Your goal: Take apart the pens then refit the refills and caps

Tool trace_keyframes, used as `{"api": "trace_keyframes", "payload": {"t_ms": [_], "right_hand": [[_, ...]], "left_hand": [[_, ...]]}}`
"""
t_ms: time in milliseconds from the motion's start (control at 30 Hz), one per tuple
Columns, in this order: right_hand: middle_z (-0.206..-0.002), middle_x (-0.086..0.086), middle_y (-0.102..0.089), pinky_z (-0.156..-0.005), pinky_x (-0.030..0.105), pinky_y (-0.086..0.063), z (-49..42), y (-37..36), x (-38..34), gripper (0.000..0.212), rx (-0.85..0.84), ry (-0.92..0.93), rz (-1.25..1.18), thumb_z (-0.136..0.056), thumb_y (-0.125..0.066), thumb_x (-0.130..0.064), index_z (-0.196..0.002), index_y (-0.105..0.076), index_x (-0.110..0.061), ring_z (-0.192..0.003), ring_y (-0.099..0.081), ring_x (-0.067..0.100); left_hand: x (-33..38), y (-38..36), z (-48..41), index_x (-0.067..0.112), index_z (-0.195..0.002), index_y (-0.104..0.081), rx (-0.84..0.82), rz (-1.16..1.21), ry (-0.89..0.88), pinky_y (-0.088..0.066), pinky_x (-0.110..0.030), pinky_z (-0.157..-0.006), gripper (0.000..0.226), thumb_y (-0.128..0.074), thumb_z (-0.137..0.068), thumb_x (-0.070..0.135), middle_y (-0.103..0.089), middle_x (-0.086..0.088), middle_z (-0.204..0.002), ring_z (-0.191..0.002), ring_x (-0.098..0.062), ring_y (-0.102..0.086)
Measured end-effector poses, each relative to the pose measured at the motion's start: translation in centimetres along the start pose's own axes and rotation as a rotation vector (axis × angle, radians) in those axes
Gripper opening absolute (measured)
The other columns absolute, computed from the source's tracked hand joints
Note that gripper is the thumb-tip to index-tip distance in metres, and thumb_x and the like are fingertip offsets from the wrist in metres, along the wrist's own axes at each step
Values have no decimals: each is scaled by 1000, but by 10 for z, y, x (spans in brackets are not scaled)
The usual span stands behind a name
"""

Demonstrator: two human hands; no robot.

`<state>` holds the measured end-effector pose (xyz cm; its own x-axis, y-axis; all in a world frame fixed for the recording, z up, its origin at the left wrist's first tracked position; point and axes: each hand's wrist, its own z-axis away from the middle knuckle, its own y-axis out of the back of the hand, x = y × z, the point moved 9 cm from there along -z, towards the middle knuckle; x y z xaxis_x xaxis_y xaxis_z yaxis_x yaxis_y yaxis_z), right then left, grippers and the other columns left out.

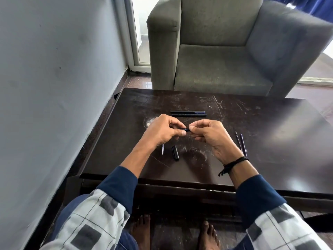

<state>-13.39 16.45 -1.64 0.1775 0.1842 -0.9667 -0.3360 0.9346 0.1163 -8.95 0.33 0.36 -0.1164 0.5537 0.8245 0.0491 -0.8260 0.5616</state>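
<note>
Pen (185, 130), table (270, 123) ctr: L hand (162, 129) and R hand (210, 136) pinch its ends, fingers (198, 124) curled; barrel mostly hidden. Two pens (188, 113) at 12 o'clock, refills (243, 143) at 3, cap (175, 152) and half-hidden refill (162, 149) at 6.

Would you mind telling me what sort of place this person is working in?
Most likely a living room at home: a grey upholstered armchair stands beyond a low, scratched dark wooden table, with a glazed door and polished floor behind.
</note>
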Motion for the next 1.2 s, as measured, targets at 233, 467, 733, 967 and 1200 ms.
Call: {"api": "trace_keyframes", "payload": {"t_ms": [233, 467, 733, 967, 1200], "right_hand": [[-81, 13, -76, -63, 19, -56, 1, -2, 0, 11, 15, -8, -2, -89, -77, -21, -84, -73, -12, -66, -66, 11], [-81, 8, -74, -66, 21, -58, 0, -3, 0, 10, -6, -16, -21, -90, -77, -19, -90, -74, -9, -69, -67, 11], [-80, 6, -73, -68, 22, -57, -1, -1, -1, 3, -6, 11, -22, -88, -76, -7, -90, -74, -8, -71, -68, 12], [-79, 12, -73, -63, 21, -56, -1, -1, 4, 8, 23, -18, -10, -90, -76, -14, -84, -73, -10, -68, -66, 14], [-83, 6, -74, -69, 23, -57, -2, -3, 4, 6, -14, -32, -51, -87, -76, -7, -93, -75, -9, -74, -69, 13]], "left_hand": [[1, 0, 0, 24, -96, -81, 2, 0, -1, -57, -41, -90, 13, -84, -83, 25, -77, -2, -71, -78, -20, -75], [-1, -1, -2, 27, -94, -81, 0, 4, -14, -55, -35, -86, 13, -85, -82, 26, -75, 3, -68, -68, -8, -71], [-2, -1, -2, 26, -95, -81, 1, 8, -15, -54, -33, -85, 14, -85, -82, 26, -76, 1, -68, -72, -11, -73], [-1, -1, -1, 26, -95, -81, 2, 6, -15, -55, -34, -87, 14, -85, -82, 26, -76, 2, -68, -69, -7, -72], [0, -1, 0, 25, -96, -81, 0, -5, -1, -54, -32, -85, 14, -84, -83, 26, -76, 1, -69, -72, -9, -72]]}}
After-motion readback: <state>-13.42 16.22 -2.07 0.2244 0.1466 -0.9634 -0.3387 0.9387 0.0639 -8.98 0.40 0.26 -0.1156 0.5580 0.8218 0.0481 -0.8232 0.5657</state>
